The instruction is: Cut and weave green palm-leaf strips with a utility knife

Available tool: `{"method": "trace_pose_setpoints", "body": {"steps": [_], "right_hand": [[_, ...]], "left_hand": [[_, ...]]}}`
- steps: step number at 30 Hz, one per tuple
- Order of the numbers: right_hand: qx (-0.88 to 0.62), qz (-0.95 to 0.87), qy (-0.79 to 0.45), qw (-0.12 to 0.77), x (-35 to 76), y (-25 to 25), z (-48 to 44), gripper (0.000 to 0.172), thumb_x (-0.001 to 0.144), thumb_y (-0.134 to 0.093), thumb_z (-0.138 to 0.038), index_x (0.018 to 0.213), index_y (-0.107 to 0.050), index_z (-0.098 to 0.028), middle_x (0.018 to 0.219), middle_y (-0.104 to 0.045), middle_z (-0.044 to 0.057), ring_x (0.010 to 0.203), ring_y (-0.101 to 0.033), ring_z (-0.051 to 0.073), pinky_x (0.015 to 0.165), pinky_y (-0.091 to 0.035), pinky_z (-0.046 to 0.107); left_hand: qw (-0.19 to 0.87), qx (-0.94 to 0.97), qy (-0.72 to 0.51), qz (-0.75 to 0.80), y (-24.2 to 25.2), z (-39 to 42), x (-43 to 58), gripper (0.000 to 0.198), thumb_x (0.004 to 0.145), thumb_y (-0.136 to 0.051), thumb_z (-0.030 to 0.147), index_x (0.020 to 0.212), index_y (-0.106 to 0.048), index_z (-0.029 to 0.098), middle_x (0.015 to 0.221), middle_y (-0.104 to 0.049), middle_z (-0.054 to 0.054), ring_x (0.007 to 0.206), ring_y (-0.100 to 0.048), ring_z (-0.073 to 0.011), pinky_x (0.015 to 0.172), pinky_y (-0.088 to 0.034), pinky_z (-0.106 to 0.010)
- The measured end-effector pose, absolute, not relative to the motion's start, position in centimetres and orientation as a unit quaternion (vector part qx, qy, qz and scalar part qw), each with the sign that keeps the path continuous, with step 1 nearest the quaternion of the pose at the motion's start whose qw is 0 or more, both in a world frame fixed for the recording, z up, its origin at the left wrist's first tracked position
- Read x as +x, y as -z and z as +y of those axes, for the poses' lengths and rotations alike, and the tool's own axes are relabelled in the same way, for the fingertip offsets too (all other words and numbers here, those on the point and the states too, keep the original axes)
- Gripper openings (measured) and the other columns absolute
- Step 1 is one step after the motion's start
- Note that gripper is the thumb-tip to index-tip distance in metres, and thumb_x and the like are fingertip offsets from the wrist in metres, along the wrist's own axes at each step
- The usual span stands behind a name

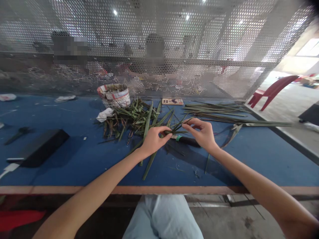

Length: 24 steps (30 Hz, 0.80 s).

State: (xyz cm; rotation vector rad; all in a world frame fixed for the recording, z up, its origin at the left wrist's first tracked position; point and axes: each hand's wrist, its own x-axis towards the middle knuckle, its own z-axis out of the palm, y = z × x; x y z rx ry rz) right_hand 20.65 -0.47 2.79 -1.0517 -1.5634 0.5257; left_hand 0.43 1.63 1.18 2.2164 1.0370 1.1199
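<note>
Your left hand and right hand are both closed in a pinch on a thin green palm leaf strip, one at each side of it, and the strip spans the small gap between them just above the blue desk. Your right thumb and forefinger do the pinching while the other fingers curl loosely.

No writing is legible anywhere: the printed paper wrapped around the round tub shows bands of colour and marks too small to read. Inside that tub sit dark plant scraps, too dim to make out further. The tub stands at the far edge of the desk, with a heap of cut green leaves spilling in front of it and reaching almost to your left hand. A crumpled white paper lies against the heap.

Just below your hands lies a knife handle, black with a green band, its blade out of sight. Beyond them, a pale rectangular phone lies face down, and long leaf blades stretch along the far right of the desk. A black block sits well off to your left beside a dark tool.

Past the perforated metal screen, two blurred co-workers sit, and a red plastic chair stands off to the right.
</note>
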Motion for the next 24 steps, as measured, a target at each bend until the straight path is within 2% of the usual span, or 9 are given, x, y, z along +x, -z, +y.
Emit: {"method": "trace_pose_setpoints", "body": {"steps": [7,9,13,15,19,24], "right_hand": [[-0.458,-0.657,-0.235,0.551,20.9,-2.5,0.2,0.018,0.077,-0.066,-0.037,0.076,-0.07,-0.019,0.082,-0.07,0.005,0.08,-0.063,0.019,0.069,-0.049,0.03],[-0.459,-0.656,-0.242,0.548,21.0,-2.3,0.5,0.019,0.078,-0.065,-0.037,0.077,-0.069,-0.019,0.083,-0.069,0.005,0.081,-0.062,0.019,0.068,-0.048,0.029],[-0.46,-0.646,-0.272,0.545,21.2,-1.8,1.2,0.022,0.079,-0.063,-0.041,0.077,-0.064,-0.018,0.082,-0.067,0.004,0.08,-0.061,0.017,0.066,-0.047,0.027],[-0.456,-0.641,-0.294,0.544,21.2,-1.5,1.4,0.025,0.079,-0.063,-0.043,0.077,-0.061,-0.018,0.08,-0.065,0.003,0.077,-0.06,0.016,0.065,-0.046,0.026],[-0.437,-0.631,-0.347,0.539,20.8,-0.9,1.5,0.029,0.079,-0.062,-0.047,0.077,-0.056,-0.019,0.072,-0.064,0.002,0.07,-0.06,0.015,0.065,-0.046,0.026],[-0.437,-0.649,-0.365,0.504,20.5,-1.0,1.1,0.032,0.079,-0.062,-0.049,0.073,-0.057,-0.019,0.069,-0.063,0.002,0.069,-0.059,0.015,0.063,-0.045,0.026]], "left_hand": [[0.247,0.797,-0.398,0.381,-1.1,1.7,0.5,0.019,0.08,-0.063,0.034,0.089,-0.07,0.019,0.083,-0.072,-0.006,0.073,-0.066,-0.019,0.068,-0.053,-0.031],[0.306,0.775,-0.402,0.38,-0.8,1.9,0.5,0.02,0.079,-0.065,0.035,0.089,-0.069,0.018,0.08,-0.072,-0.006,0.073,-0.068,-0.0197,0.07,-0.054,-0.032],[0.516,0.692,-0.37,0.344,-0.8,2.2,0.7,0.025,0.081,-0.063,0.041,0.085,-0.067,0.017,0.082,-0.074,-0.008,0.075,-0.07,-0.0205,0.074,-0.055,-0.035],[0.581,0.653,-0.351,0.336,-1.0,2.2,0.7,0.028,0.082,-0.061,0.043,0.083,-0.067,0.017,0.084,-0.074,-0.009,0.074,-0.07,-0.0201,0.075,-0.055,-0.035],[0.648,0.598,-0.323,0.344,-1.3,2.0,0.7,0.026,0.08,-0.065,0.041,0.082,-0.066,0.015,0.081,-0.074,-0.01,0.073,-0.071,-0.0194,0.077,-0.055,-0.034],[0.667,0.581,-0.305,0.354,-1.1,2.2,0.6,0.026,0.076,-0.07,0.04,0.082,-0.068,0.015,0.081,-0.074,-0.011,0.071,-0.07,-0.0184,0.074,-0.057,-0.032]]}}
